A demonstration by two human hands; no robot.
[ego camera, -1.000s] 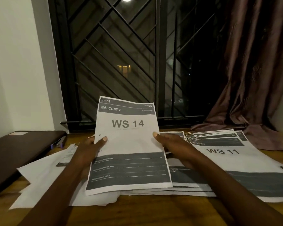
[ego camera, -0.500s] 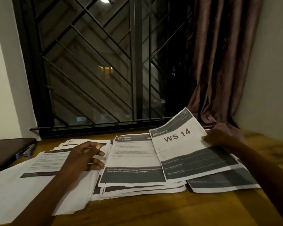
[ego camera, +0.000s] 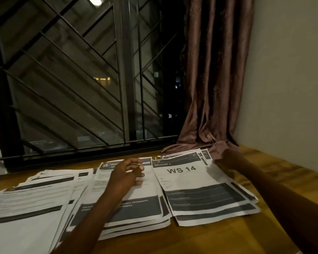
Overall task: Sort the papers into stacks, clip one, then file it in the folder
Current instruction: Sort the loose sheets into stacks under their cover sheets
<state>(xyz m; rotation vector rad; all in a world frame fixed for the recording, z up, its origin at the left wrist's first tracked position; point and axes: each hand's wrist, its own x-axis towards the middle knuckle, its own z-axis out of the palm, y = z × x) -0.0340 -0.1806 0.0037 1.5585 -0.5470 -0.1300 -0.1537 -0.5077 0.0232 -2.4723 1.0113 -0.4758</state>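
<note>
Best square the WS 14 sheet [ego camera: 196, 182], lying just left of the blurred right hand [ego camera: 226, 160] whose fingers' grip I cannot tell, while the left hand [ego camera: 124, 174], fingers loose and empty, steadies the middle stack [ego camera: 136, 208].

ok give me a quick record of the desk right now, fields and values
right stack: WS 14 sheet lying flat on top
middle stack: under the left hand
left hand: fingers loosely curled, holding nothing
right hand: at the far right edge of the WS 14 sheet, blurred, grip unclear
left pile: loose, fanned sheets
table: wooden
</note>
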